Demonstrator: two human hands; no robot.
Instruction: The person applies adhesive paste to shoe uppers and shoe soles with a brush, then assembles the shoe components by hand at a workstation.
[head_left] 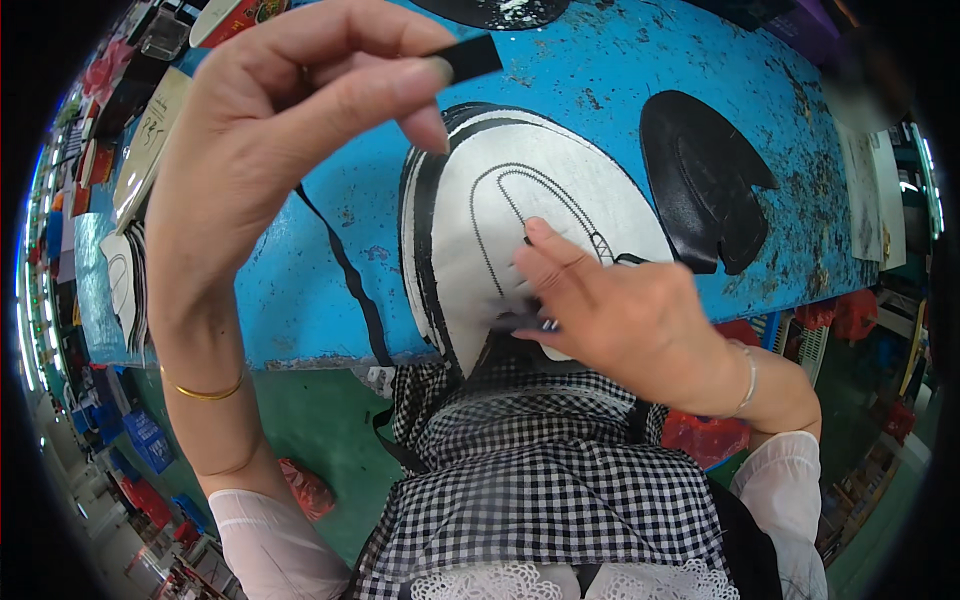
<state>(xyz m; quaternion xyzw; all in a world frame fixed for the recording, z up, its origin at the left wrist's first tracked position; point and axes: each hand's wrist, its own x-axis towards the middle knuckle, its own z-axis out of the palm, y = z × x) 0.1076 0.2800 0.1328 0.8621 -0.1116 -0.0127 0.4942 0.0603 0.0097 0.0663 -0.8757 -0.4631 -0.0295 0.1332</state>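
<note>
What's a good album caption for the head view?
Left hand pinching a black strip above a blue table, right hand over stacked stitched white pieces.

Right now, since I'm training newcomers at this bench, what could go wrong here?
The small black strip could slip, as the left hand pinches it by one end. The white-topped stack may slide if nudged, since its near end seems to overhang the blue table. The right hand, low over the stack, might shift it.

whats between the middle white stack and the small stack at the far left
In the head view: a black strap on the blue table, and the raised left forearm.
</note>
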